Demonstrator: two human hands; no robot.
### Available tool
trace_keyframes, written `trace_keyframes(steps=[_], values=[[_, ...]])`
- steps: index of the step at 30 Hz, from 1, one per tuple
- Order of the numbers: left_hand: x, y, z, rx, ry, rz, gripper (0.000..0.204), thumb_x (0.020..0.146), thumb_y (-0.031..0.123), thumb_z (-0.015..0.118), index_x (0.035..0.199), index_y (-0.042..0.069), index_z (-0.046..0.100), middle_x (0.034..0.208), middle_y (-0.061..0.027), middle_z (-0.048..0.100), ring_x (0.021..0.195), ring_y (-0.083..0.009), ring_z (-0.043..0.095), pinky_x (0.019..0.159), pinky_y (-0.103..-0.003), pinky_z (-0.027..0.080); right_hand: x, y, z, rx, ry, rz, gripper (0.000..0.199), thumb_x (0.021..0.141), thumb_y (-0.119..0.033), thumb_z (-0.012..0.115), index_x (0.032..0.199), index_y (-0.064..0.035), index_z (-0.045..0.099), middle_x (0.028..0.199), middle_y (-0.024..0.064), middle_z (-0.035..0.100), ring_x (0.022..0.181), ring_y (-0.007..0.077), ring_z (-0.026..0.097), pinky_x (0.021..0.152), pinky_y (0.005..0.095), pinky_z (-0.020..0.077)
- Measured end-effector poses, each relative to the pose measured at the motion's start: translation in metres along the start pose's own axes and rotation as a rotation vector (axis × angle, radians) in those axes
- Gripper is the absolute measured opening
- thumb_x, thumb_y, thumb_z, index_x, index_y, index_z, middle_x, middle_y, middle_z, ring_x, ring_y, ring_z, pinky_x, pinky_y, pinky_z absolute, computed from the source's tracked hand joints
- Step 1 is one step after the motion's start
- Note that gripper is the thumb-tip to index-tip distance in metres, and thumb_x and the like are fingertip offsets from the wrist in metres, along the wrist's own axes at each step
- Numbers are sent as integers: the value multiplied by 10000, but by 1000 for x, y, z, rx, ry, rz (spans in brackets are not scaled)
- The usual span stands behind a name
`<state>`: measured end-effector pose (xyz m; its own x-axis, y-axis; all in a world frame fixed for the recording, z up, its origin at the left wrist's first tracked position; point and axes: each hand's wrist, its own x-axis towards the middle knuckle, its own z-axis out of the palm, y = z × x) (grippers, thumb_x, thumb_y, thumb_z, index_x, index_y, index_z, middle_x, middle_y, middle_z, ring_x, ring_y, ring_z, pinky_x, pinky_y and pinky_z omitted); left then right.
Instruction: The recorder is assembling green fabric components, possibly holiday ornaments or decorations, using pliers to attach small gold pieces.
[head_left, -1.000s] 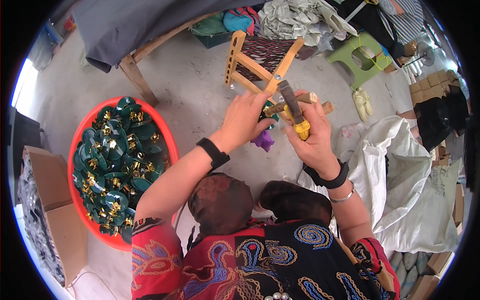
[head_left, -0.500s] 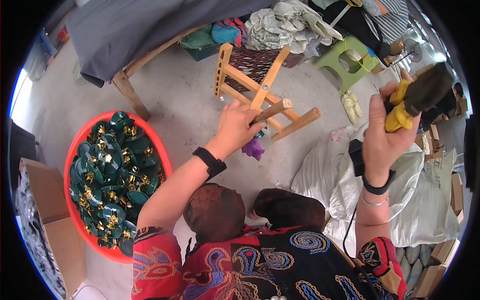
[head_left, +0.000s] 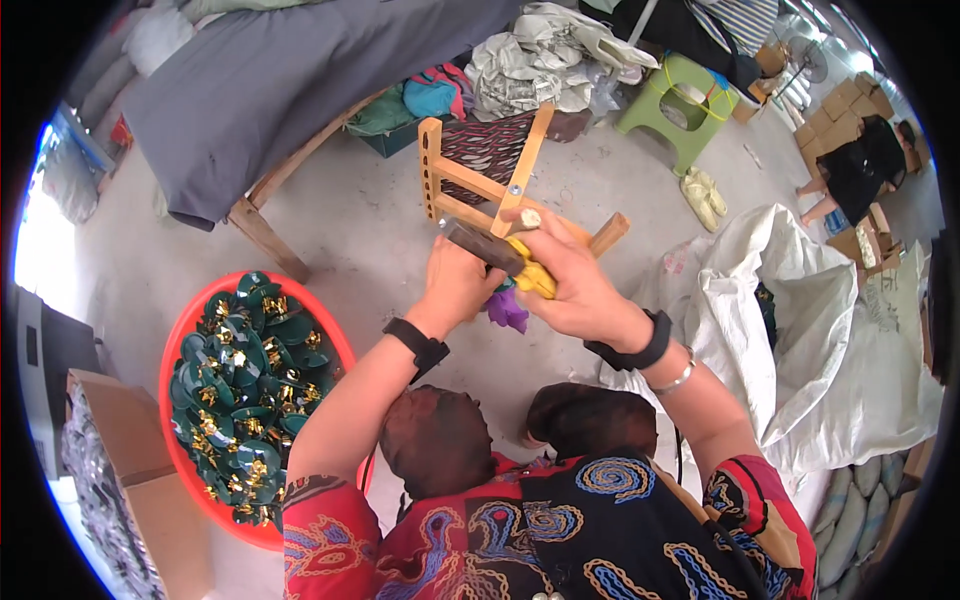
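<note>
Low in front of me, my right hand (head_left: pixel 575 280) is closed round a hammer-like tool (head_left: pixel 485 246) with a dark, blocky head and yellow parts at the grip. Its head lies right against my left hand (head_left: pixel 455 285), whose fingers are bent and partly covered by it. Just under the left fingers hangs a purple artificial flower (head_left: pixel 507 310) with a bit of green; the point where the fingers grip it is hidden. Behind both hands a wooden folding stool (head_left: pixel 515 190) with a patterned woven seat lies tipped over, one round rod end showing above my right fingers.
At left stands a red tub (head_left: pixel 180 440) of dark green pieces with gold bits, beside a cardboard box (head_left: pixel 150 500). A cloth-covered table (head_left: pixel 270 100) is behind. White sacks (head_left: pixel 800 340), a green plastic stool (head_left: pixel 675 110) and another person (head_left: pixel 860 170) are at right.
My right hand has swung down and inward with the tool, from raised at the right to beside my left hand. My left hand has stayed near the stool.
</note>
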<state>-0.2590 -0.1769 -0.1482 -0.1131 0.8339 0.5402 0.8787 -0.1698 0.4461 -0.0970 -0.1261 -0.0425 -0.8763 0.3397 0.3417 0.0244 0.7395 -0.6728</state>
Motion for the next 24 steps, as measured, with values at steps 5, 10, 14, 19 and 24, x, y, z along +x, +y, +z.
trace_keyframes(steps=[5, 10, 14, 19, 24], values=[[10, -1, -24, 26, -140, -92, 207, 700, 174, 710, 819, 11, 665, 700, -128, 636, 697, -309, 613, 644, -409, 493, -18, 4, -16, 138, 469, 195, 360, 707, -16, 597, 1060, 5, 528, 1010, 161, 472, 951, 327, 516, 835, 401, 425], [82, 104, -69, -693, -322, -281, 317, 767, 270, 722, 840, -34, 669, 711, -48, 658, 668, -89, 604, 589, -262, 488, -67, 66, -33, 235, 882, 505, 285, 705, -18, 584, 985, 32, 557, 938, 190, 539, 899, 344, 531, 797, 414, 436], [157, 245, -31, -822, -502, 18, 621, 740, 382, 735, 1104, -97, 579, 964, -172, 665, 829, -227, 648, 715, -308, 509, -95, 90, -5, 567, 820, 532, 459, 702, -94, 663, 1131, 17, 543, 1133, 202, 541, 1073, 362, 500, 936, 381, 403], [150, 239, -34, -871, -323, 93, 767, 755, 360, 727, 1279, -119, 437, 1091, -219, 627, 933, -244, 636, 763, -317, 508, -82, 30, 5, 278, 654, 168, 585, 787, -153, 676, 1292, -21, 410, 1236, 106, 484, 1118, 204, 470, 926, 316, 388], [87, 107, -117, -663, -85, -99, 345, 856, 135, 649, 1164, -8, 590, 940, -45, 657, 835, -83, 589, 752, -241, 481, -97, 24, -31, 385, 713, 514, 137, 754, -42, 614, 890, -38, 599, 710, -15, 554, 562, 79, 486, 496, 220, 391]])
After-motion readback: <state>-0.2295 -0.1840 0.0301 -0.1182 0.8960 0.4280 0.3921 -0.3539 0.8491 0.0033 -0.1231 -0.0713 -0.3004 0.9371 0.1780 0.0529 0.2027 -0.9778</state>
